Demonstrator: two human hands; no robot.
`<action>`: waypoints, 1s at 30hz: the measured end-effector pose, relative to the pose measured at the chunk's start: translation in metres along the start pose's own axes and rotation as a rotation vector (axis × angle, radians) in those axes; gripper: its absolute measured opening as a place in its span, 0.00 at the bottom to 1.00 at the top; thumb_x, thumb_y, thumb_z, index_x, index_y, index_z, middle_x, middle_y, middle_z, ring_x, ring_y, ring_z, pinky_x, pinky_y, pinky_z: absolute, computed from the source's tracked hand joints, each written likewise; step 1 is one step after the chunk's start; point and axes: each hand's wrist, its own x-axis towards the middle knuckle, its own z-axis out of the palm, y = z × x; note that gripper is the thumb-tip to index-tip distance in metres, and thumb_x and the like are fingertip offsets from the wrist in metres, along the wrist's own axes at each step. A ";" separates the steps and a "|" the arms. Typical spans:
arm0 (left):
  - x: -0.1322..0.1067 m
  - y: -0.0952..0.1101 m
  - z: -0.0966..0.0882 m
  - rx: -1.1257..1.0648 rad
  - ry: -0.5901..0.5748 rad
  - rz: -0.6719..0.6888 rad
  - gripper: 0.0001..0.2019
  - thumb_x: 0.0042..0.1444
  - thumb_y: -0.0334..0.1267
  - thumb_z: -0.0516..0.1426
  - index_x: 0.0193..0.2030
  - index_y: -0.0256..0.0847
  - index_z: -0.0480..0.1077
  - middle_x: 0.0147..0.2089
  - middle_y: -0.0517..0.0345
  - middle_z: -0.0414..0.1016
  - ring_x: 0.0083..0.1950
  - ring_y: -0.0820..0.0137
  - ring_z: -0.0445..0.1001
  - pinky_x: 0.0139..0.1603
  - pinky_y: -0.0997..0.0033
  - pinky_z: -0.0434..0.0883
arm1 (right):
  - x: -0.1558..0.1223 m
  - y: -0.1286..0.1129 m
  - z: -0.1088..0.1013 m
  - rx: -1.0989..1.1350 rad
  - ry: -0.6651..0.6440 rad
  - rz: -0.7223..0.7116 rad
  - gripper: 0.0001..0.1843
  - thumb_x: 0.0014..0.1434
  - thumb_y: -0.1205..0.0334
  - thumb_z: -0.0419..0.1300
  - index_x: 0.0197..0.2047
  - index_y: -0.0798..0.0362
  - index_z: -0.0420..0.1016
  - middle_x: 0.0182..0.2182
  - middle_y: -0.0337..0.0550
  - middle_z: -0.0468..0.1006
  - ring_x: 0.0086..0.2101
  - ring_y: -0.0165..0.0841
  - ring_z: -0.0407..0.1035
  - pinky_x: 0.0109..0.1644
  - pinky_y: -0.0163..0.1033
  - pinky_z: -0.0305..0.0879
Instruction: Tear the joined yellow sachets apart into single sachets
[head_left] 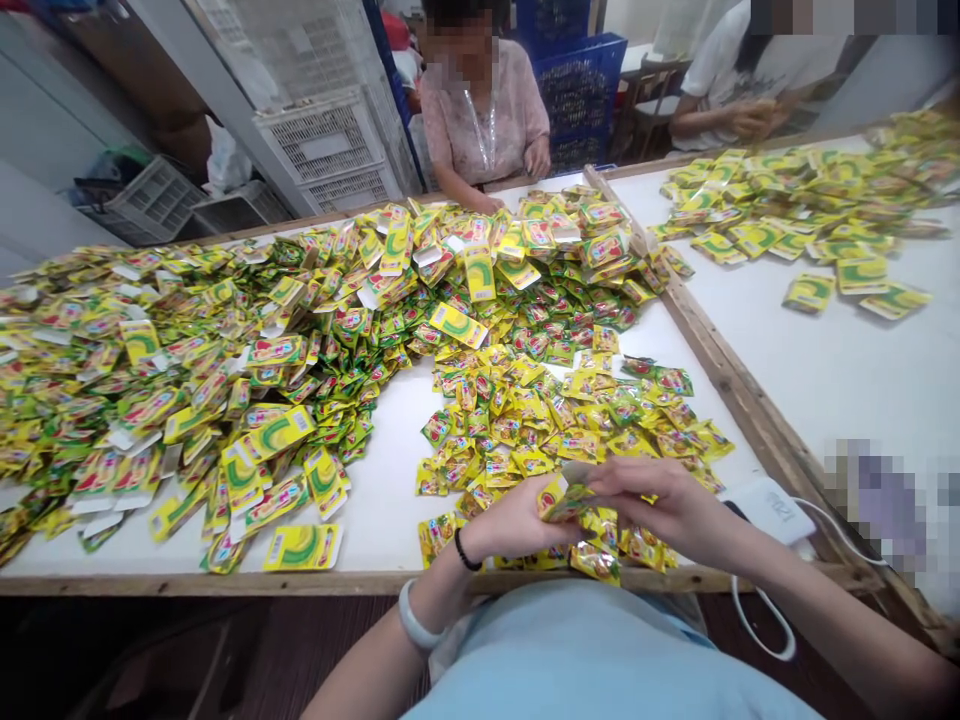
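My left hand (517, 525) and my right hand (660, 500) meet just above the near edge of the white table (390, 500). Both are closed on a small stack of yellow-green sachets (566, 497) held between them. Under and beyond my hands lies a loose pile of small sachets (555, 420). A far bigger heap of sachets and larger yellow packets (225, 340) covers the left and middle of the table.
A white power bank (772, 507) with a cable lies right of my hands. A wooden rail (720, 370) divides this table from a second table (847, 350) with more packets. Two people sit at the far side. White crates (322, 140) and blue crates (581, 90) stand behind.
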 end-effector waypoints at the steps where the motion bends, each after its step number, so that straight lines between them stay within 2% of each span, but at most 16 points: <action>1: 0.000 0.001 0.002 0.017 -0.009 0.001 0.13 0.46 0.32 0.59 0.41 0.37 0.68 0.34 0.61 0.71 0.34 0.73 0.67 0.37 0.74 0.66 | 0.000 -0.003 0.002 0.018 -0.083 0.001 0.12 0.63 0.62 0.50 0.42 0.50 0.75 0.38 0.43 0.77 0.36 0.31 0.71 0.40 0.35 0.66; 3: 0.002 0.004 0.007 0.052 -0.019 0.024 0.19 0.45 0.34 0.60 0.47 0.38 0.68 0.41 0.57 0.73 0.40 0.69 0.70 0.43 0.71 0.67 | -0.001 -0.009 0.006 0.032 -0.225 -0.005 0.13 0.64 0.62 0.49 0.45 0.50 0.73 0.41 0.44 0.76 0.40 0.32 0.70 0.44 0.36 0.66; 4: 0.003 0.006 0.010 0.066 -0.009 0.043 0.23 0.45 0.36 0.61 0.51 0.39 0.66 0.45 0.55 0.72 0.44 0.66 0.70 0.47 0.68 0.67 | -0.002 -0.012 0.008 0.020 -0.239 -0.009 0.13 0.64 0.62 0.49 0.45 0.51 0.73 0.41 0.44 0.76 0.42 0.32 0.70 0.45 0.36 0.65; 6: 0.005 0.008 0.012 0.090 0.036 0.091 0.32 0.45 0.38 0.62 0.58 0.42 0.60 0.54 0.51 0.68 0.53 0.61 0.67 0.55 0.64 0.64 | -0.006 -0.010 0.008 -0.036 -0.165 -0.017 0.13 0.64 0.63 0.49 0.44 0.51 0.73 0.41 0.45 0.75 0.42 0.32 0.69 0.44 0.35 0.66; 8: 0.005 0.008 0.006 0.170 0.126 0.146 0.38 0.46 0.41 0.62 0.63 0.44 0.52 0.62 0.49 0.60 0.61 0.59 0.60 0.61 0.60 0.59 | -0.013 0.001 -0.002 -0.151 -0.003 -0.018 0.14 0.64 0.64 0.48 0.43 0.51 0.74 0.43 0.46 0.74 0.43 0.32 0.69 0.45 0.35 0.65; 10: 0.005 0.000 -0.011 0.358 0.312 0.171 0.36 0.50 0.41 0.59 0.64 0.45 0.50 0.66 0.49 0.52 0.66 0.59 0.52 0.65 0.56 0.52 | -0.021 0.018 -0.024 -0.388 0.271 0.042 0.13 0.63 0.63 0.49 0.42 0.52 0.74 0.47 0.47 0.72 0.45 0.34 0.68 0.45 0.36 0.65; 12: 0.004 -0.017 -0.033 0.608 0.553 0.106 0.31 0.53 0.40 0.56 0.63 0.43 0.53 0.67 0.50 0.50 0.68 0.57 0.45 0.67 0.52 0.46 | -0.026 0.035 -0.049 -0.719 0.593 0.214 0.13 0.62 0.62 0.51 0.47 0.54 0.72 0.49 0.49 0.72 0.44 0.38 0.69 0.43 0.39 0.65; 13: 0.004 -0.028 -0.043 0.715 0.651 0.039 0.30 0.52 0.38 0.56 0.62 0.42 0.54 0.67 0.49 0.51 0.69 0.56 0.43 0.67 0.49 0.45 | -0.027 0.042 -0.057 -0.865 0.699 0.307 0.16 0.62 0.62 0.51 0.51 0.55 0.69 0.50 0.51 0.71 0.44 0.40 0.69 0.42 0.40 0.65; 14: 0.004 -0.039 -0.052 0.796 0.711 -0.033 0.31 0.51 0.37 0.56 0.62 0.40 0.53 0.66 0.47 0.51 0.68 0.54 0.44 0.66 0.48 0.46 | -0.025 0.048 -0.062 -0.972 0.726 0.365 0.20 0.61 0.62 0.51 0.56 0.56 0.65 0.52 0.52 0.70 0.44 0.41 0.69 0.42 0.41 0.65; 15: 0.005 -0.051 -0.059 0.853 0.745 -0.090 0.33 0.50 0.36 0.56 0.63 0.37 0.52 0.66 0.44 0.52 0.68 0.53 0.46 0.66 0.48 0.48 | -0.022 0.054 -0.060 -1.030 0.670 0.364 0.23 0.60 0.63 0.51 0.59 0.57 0.61 0.54 0.53 0.68 0.46 0.42 0.68 0.42 0.42 0.65; 17: 0.008 -0.070 -0.066 0.913 0.775 -0.131 0.33 0.50 0.34 0.55 0.63 0.32 0.50 0.65 0.40 0.55 0.66 0.55 0.52 0.64 0.51 0.54 | -0.011 0.063 -0.044 -1.032 0.402 0.215 0.27 0.57 0.69 0.52 0.61 0.56 0.58 0.58 0.52 0.63 0.52 0.43 0.63 0.49 0.44 0.63; 20: 0.010 -0.084 -0.065 0.938 0.817 -0.094 0.24 0.56 0.35 0.50 0.61 0.32 0.57 0.62 0.42 0.61 0.63 0.59 0.59 0.62 0.57 0.59 | 0.009 0.075 -0.004 -0.933 0.014 -0.011 0.31 0.50 0.77 0.53 0.58 0.50 0.62 0.61 0.45 0.58 0.60 0.46 0.51 0.59 0.54 0.51; 22: 0.008 -0.084 -0.063 0.917 0.833 -0.070 0.20 0.59 0.35 0.48 0.57 0.35 0.62 0.59 0.46 0.66 0.61 0.61 0.62 0.61 0.57 0.60 | 0.017 0.082 0.011 -0.830 -0.099 -0.034 0.28 0.51 0.78 0.52 0.54 0.48 0.67 0.58 0.42 0.64 0.59 0.45 0.53 0.60 0.57 0.47; 25: 0.002 -0.078 -0.063 0.811 0.864 -0.034 0.18 0.59 0.35 0.49 0.55 0.39 0.65 0.56 0.49 0.69 0.58 0.62 0.66 0.59 0.58 0.63 | 0.021 0.082 0.007 -0.578 -0.112 0.025 0.18 0.58 0.71 0.50 0.49 0.49 0.71 0.47 0.43 0.75 0.49 0.39 0.66 0.56 0.50 0.57; 27: -0.002 -0.076 -0.065 0.671 0.886 -0.030 0.19 0.57 0.36 0.52 0.56 0.41 0.65 0.55 0.50 0.70 0.56 0.60 0.68 0.58 0.56 0.64 | 0.021 0.075 -0.002 -0.377 -0.018 0.118 0.14 0.62 0.64 0.49 0.47 0.50 0.72 0.40 0.43 0.77 0.41 0.36 0.71 0.47 0.43 0.64; 30: -0.004 -0.076 -0.068 0.268 0.896 -0.018 0.18 0.51 0.37 0.58 0.50 0.41 0.70 0.51 0.49 0.74 0.52 0.60 0.72 0.56 0.54 0.66 | 0.021 0.060 -0.005 -0.039 0.145 0.232 0.15 0.62 0.53 0.50 0.41 0.53 0.74 0.33 0.43 0.77 0.33 0.34 0.71 0.38 0.38 0.65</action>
